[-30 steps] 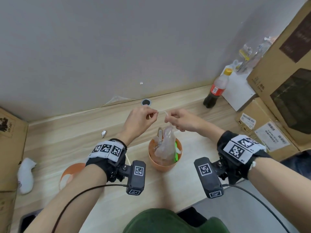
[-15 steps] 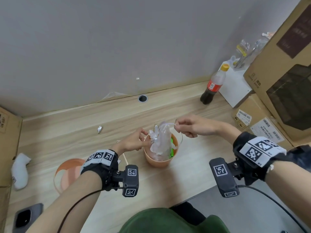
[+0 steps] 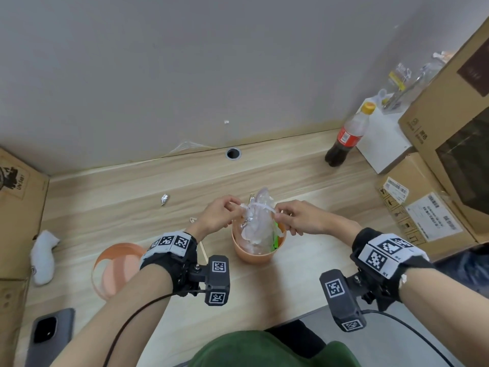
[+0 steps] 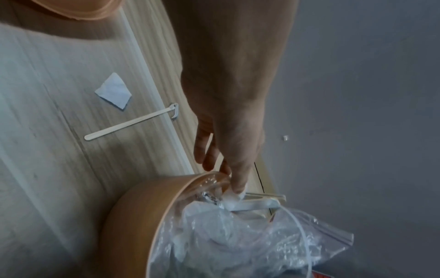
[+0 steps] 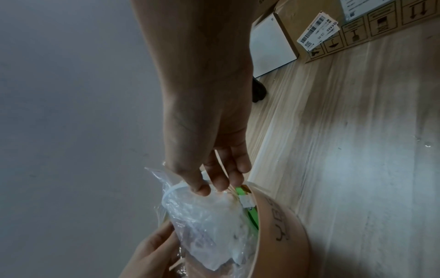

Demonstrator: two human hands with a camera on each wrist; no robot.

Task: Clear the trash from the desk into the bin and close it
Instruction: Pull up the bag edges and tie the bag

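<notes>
A small orange bin (image 3: pixel 258 251) stands mid-desk with a clear plastic bag (image 3: pixel 260 218) of trash sticking up out of it. A white strip (image 3: pixel 258 206) runs across the bag's top. My left hand (image 3: pixel 236 207) pinches the strip's left end; in the left wrist view the left hand (image 4: pixel 234 189) pinches just above the bin's rim (image 4: pixel 166 203). My right hand (image 3: pixel 278 211) pinches the right end, and its thumb and fingers grip the strip (image 5: pixel 176 188) against the bag (image 5: pixel 209 222). Something green (image 5: pixel 251 212) sits inside the bin. The orange lid (image 3: pixel 116 268) lies left of the bin.
On the desk lie a foil scrap (image 3: pixel 164 199), a wooden stick (image 4: pixel 128 124), a paper scrap (image 4: pixel 114 93), a white wad (image 3: pixel 43 254) and a phone (image 3: pixel 50 335). A cola bottle (image 3: pixel 346 139) and cardboard boxes (image 3: pixel 428 215) stand at the right.
Both hands came down from above the bag and closer together at its top. The strip now lies across the bag's neck.
</notes>
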